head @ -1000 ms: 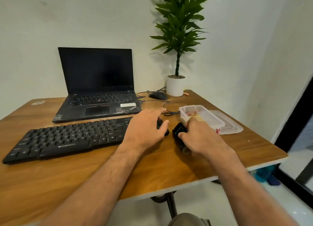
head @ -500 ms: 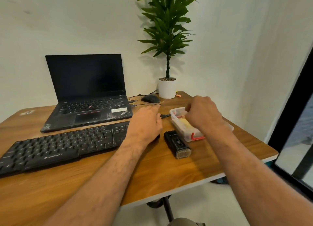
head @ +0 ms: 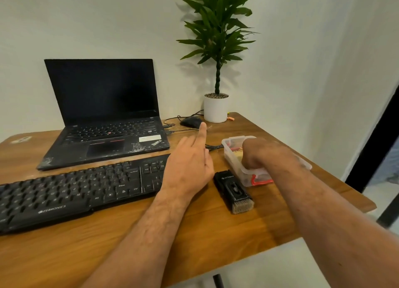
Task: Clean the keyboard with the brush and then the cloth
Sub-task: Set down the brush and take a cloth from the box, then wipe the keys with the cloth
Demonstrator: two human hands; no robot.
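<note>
A black keyboard (head: 75, 192) lies across the wooden table (head: 216, 233) in front of me. My left hand (head: 190, 164) rests over its right end with fingers straight and the index finger lifted. To its right a black brush (head: 234, 190) lies flat on the table, bristles toward me, with neither hand touching it. Just beyond the brush stands a clear plastic box (head: 250, 177) with a red clip. My right hand (head: 259, 154) reaches down into it, and its fingers are hidden inside. Something yellow (head: 237, 156), perhaps the cloth, shows in the box beside that hand.
An open black laptop (head: 103, 93) sits behind the keyboard. A black mouse (head: 191, 122) with cables and a white potted plant (head: 215, 109) stand at the back. The box's lid (head: 306, 164) lies by the table's right edge, with a wall close by.
My right hand let go of the brush, which stays on the table, then rose over the box and dipped into it. My left hand lifted its index finger.
</note>
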